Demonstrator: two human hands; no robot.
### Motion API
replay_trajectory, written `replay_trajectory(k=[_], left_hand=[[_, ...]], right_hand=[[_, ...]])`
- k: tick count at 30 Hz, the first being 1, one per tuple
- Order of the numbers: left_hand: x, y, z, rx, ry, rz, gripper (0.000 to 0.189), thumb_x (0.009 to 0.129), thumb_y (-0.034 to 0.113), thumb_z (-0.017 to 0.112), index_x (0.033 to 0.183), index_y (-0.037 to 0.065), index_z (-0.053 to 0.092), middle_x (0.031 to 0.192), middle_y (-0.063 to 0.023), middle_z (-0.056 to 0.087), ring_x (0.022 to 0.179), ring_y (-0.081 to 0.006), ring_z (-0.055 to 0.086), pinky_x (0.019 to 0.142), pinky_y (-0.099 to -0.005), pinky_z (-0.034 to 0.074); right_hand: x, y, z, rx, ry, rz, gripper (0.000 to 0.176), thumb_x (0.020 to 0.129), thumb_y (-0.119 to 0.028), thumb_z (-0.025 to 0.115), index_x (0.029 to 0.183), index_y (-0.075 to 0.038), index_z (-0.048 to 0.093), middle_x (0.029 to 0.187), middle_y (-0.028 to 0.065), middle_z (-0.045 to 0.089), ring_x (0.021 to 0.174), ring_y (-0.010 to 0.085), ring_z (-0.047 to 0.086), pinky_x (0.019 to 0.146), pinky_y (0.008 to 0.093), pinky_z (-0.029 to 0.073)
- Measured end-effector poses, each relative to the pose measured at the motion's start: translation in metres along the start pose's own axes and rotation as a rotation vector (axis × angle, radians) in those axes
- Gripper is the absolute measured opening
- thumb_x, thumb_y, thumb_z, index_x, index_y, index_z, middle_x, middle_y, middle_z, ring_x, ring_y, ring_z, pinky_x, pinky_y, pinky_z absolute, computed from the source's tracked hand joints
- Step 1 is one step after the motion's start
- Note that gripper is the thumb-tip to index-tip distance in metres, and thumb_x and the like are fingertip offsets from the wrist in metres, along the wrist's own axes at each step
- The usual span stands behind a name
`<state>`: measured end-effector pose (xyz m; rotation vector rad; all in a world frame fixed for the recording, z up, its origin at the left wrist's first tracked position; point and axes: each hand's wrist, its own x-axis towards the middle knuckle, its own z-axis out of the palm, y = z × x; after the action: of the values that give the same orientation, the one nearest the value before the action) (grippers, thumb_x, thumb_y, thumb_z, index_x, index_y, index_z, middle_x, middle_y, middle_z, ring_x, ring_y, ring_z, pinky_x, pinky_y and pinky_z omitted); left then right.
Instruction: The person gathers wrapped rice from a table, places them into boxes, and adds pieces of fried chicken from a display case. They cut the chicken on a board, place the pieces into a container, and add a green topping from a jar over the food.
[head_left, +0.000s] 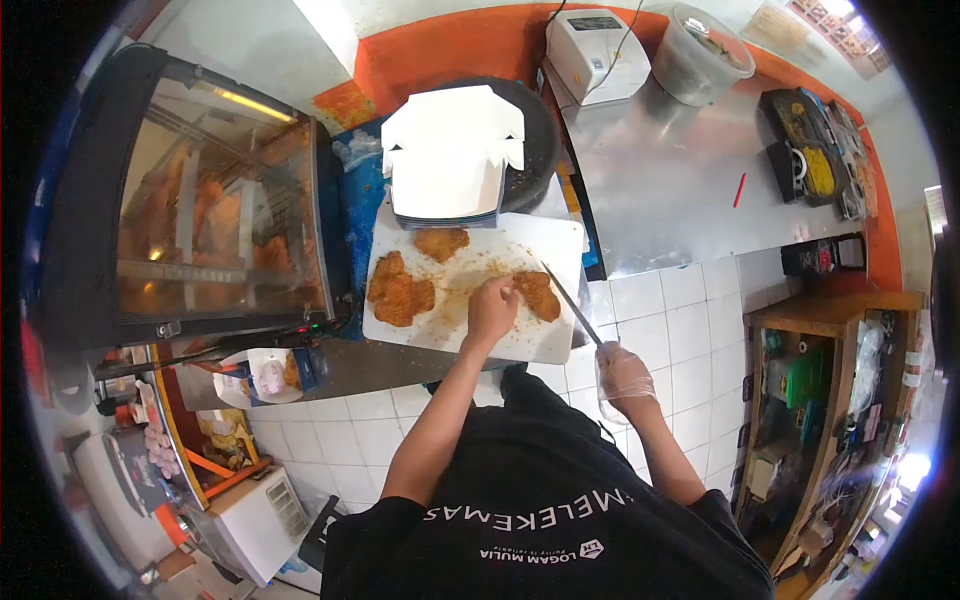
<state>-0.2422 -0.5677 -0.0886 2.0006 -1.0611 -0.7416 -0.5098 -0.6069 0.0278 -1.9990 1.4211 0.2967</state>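
Note:
A white cutting board point(540, 345) carries fried breaded pieces and scattered crumbs. My left hand point(492, 312), bare, has its fingers curled at the left edge of the right-hand fried piece point(538, 296); whether they pinch it is hard to make out. In a clear plastic glove, my right hand point(624, 375) is wrapped round the handle of a long knife point(572, 303). Its blade points up and left, with the tip close to that piece. A large fried piece point(399, 291) lies at the board's left, and a smaller one point(441, 244) near its top.
Stacked white boxes point(450, 160) stand behind the board. At the left is a glass display cabinet point(215, 210) holding fried food. A steel counter point(660, 180) on the right bears a printer point(597, 55), a plastic tub point(702, 58), a tool tray point(808, 155) and a red pen point(740, 190).

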Motion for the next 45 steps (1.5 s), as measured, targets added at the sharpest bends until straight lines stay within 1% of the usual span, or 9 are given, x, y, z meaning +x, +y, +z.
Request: replay_trajectory(k=[3, 8, 12, 18, 24, 35, 39, 42, 45], left_hand=[[0.001, 0.0, -0.008, -0.066, -0.039, 0.008, 0.028, 0.09, 0.013, 0.07, 0.115, 0.0, 0.072, 0.104, -0.016, 0.075, 0.085, -0.0266, 0.072, 0.079, -0.0378, 0.057], [0.021, 0.006, -0.013, -0.139, -0.011, -0.076, 0.023, 0.093, 0.016, 0.068, 0.107, -0.001, 0.074, 0.093, -0.0157, 0.076, 0.08, -0.0263, 0.073, 0.077, -0.0375, 0.057], [0.047, -0.002, -0.004, -0.029, 0.11, 0.004, 0.025, 0.093, 0.024, 0.072, 0.094, -0.001, 0.076, 0.083, -0.0154, 0.075, 0.074, -0.0265, 0.074, 0.069, -0.0366, 0.056], [0.056, 0.016, 0.001, -0.126, 0.042, -0.133, 0.023, 0.086, 0.021, 0.079, 0.085, -0.002, 0.077, 0.076, -0.0143, 0.075, 0.071, -0.0241, 0.074, 0.068, -0.0342, 0.055], [0.068, -0.002, 0.007, -0.134, 0.024, -0.164, 0.021, 0.081, 0.021, 0.083, 0.084, 0.001, 0.079, 0.076, -0.0131, 0.076, 0.068, -0.023, 0.073, 0.068, -0.0339, 0.056], [0.093, -0.006, 0.017, 0.098, 0.025, -0.285, 0.019, 0.078, 0.028, 0.084, 0.08, 0.01, 0.08, 0.08, -0.0115, 0.077, 0.079, -0.0307, 0.074, 0.077, -0.0422, 0.058], [0.088, -0.007, 0.014, 0.067, -0.015, -0.243, 0.017, 0.077, 0.028, 0.084, 0.081, 0.011, 0.08, 0.081, -0.0116, 0.077, 0.079, -0.0316, 0.074, 0.078, -0.0425, 0.058], [0.084, -0.002, 0.015, 0.177, 0.051, -0.211, 0.018, 0.077, 0.029, 0.084, 0.081, 0.012, 0.08, 0.082, -0.0118, 0.077, 0.079, -0.0312, 0.074, 0.078, -0.0414, 0.059], [0.091, 0.003, 0.011, 0.126, 0.006, -0.272, 0.019, 0.078, 0.029, 0.084, 0.079, 0.011, 0.079, 0.082, -0.0115, 0.077, 0.078, -0.0305, 0.074, 0.077, -0.0404, 0.058]], right_hand=[[-0.001, 0.0, 0.014, 0.076, 0.137, -0.075, 0.028, 0.106, -0.028, 0.047, 0.106, -0.003, 0.058, 0.091, 0.0289, 0.068, 0.088, 0.0493, 0.066, 0.078, 0.0586, 0.051], [0.022, -0.026, 0.039, 0.066, 0.081, -0.05, 0.029, 0.107, -0.03, 0.046, 0.104, -0.002, 0.056, 0.089, 0.0278, 0.069, 0.085, 0.0483, 0.067, 0.076, 0.0573, 0.053], [0.034, -0.032, 0.054, 0.091, 0.055, -0.04, 0.031, 0.107, -0.032, 0.046, 0.103, -0.002, 0.055, 0.091, 0.0282, 0.069, 0.085, 0.0474, 0.068, 0.076, 0.0572, 0.053], [0.042, -0.03, 0.062, -0.027, 0.091, -0.084, 0.033, 0.107, -0.034, 0.046, 0.105, -0.003, 0.056, 0.088, 0.0259, 0.07, 0.079, 0.0454, 0.069, 0.071, 0.0566, 0.055], [0.059, -0.025, 0.06, -0.095, 0.048, -0.082, 0.034, 0.107, -0.035, 0.045, 0.106, -0.003, 0.053, 0.082, 0.0241, 0.071, 0.076, 0.0463, 0.07, 0.07, 0.0572, 0.056], [0.09, -0.012, 0.097, -0.038, 0.026, -0.105, 0.035, 0.107, -0.036, 0.044, 0.113, -0.002, 0.048, 0.079, 0.0278, 0.069, 0.075, 0.0496, 0.069, 0.067, 0.0601, 0.054], [0.076, -0.028, 0.087, -0.034, -0.007, -0.038, 0.036, 0.108, -0.036, 0.042, 0.112, -0.002, 0.049, 0.083, 0.0298, 0.07, 0.079, 0.0484, 0.07, 0.07, 0.0589, 0.055], [0.08, -0.027, 0.092, -0.012, -0.02, -0.027, 0.037, 0.109, -0.037, 0.04, 0.113, -0.001, 0.049, 0.087, 0.0311, 0.07, 0.084, 0.0486, 0.07, 0.074, 0.0585, 0.056], [0.075, -0.035, 0.067, -0.004, -0.045, -0.075, 0.039, 0.109, -0.038, 0.039, 0.114, -0.001, 0.05, 0.09, 0.032, 0.07, 0.087, 0.0498, 0.07, 0.077, 0.0586, 0.055]])
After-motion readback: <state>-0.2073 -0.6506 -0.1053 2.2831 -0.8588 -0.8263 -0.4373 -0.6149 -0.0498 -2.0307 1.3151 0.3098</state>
